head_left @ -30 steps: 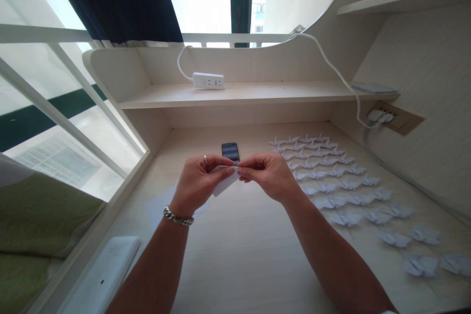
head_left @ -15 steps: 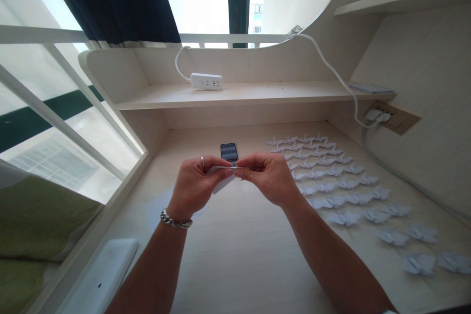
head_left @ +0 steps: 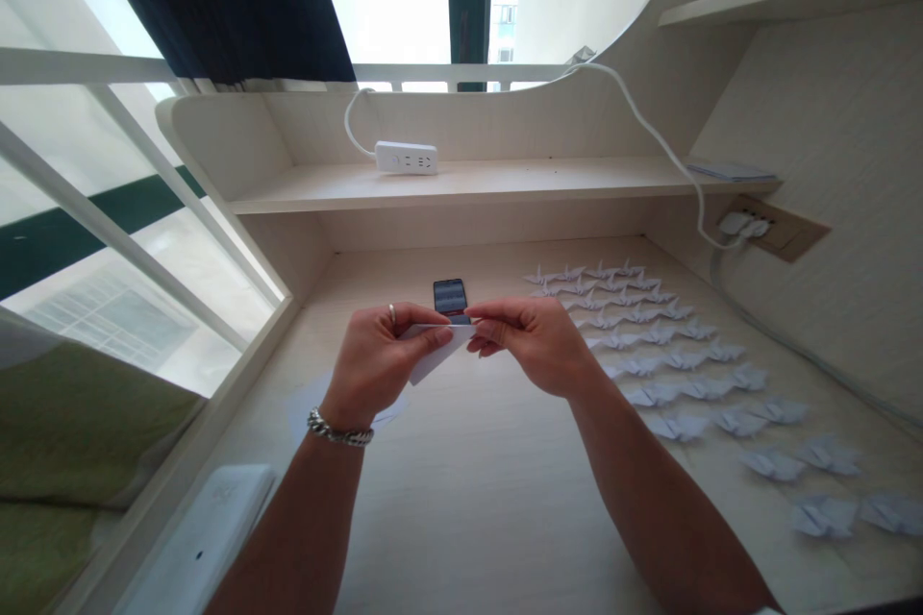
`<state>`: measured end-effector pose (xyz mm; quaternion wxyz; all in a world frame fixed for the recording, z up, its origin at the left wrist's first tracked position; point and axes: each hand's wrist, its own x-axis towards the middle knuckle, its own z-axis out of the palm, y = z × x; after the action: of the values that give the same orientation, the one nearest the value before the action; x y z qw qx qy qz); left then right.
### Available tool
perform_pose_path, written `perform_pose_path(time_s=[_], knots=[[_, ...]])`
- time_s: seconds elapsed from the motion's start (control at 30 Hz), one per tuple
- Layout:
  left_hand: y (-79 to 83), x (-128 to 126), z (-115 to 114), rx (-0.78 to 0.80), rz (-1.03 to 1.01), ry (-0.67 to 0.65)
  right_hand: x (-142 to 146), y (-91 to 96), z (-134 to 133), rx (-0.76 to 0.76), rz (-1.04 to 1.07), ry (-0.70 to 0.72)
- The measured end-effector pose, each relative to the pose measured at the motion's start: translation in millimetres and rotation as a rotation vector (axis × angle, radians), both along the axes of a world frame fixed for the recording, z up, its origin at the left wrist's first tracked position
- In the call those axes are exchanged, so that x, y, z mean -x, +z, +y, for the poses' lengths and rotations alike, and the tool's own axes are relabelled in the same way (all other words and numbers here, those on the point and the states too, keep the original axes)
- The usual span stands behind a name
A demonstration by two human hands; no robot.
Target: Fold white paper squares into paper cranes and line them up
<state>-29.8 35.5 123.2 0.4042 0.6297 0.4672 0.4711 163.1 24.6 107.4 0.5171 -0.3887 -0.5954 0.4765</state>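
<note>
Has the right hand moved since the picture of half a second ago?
Yes, the right hand has shifted slightly to the right, judged against the phone.

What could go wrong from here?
1. The white paper is held up in the left hand, with the right hand's fingertips at its right corner; a slip could crease it off line.
2. Rows of paper cranes sit close beside the right forearm; a sideways swing might knock some out of line.
3. Loose white sheets show around the left wrist; lowering that arm might drag or crumple them.
</note>
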Motion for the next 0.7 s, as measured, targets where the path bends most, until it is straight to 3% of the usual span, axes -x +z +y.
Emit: perform_pose_path(time_s=[0.17,0.4,0.57,0.7], knots=[[0.2,-1.1,-0.6,0.02,-0.019,0.015,-9.7,4.4,0.8,-0.044,-0.015,-0.047],[0.4,-1.3,-1.2,0.022,0.003,0.009,2.8,1.7,-3.6,-0.173,-0.332,-0.109],[0.6,-2.1,-0.9,0.033,-0.011,0.019,-4.5,-0.1,2.2,-0.038,-0.149,0.028],[0.3,-3.1,-0.7,0.044,-0.024,0.04,-7.6,-1.7,5.8,-0.03,-0.05,-0.025]])
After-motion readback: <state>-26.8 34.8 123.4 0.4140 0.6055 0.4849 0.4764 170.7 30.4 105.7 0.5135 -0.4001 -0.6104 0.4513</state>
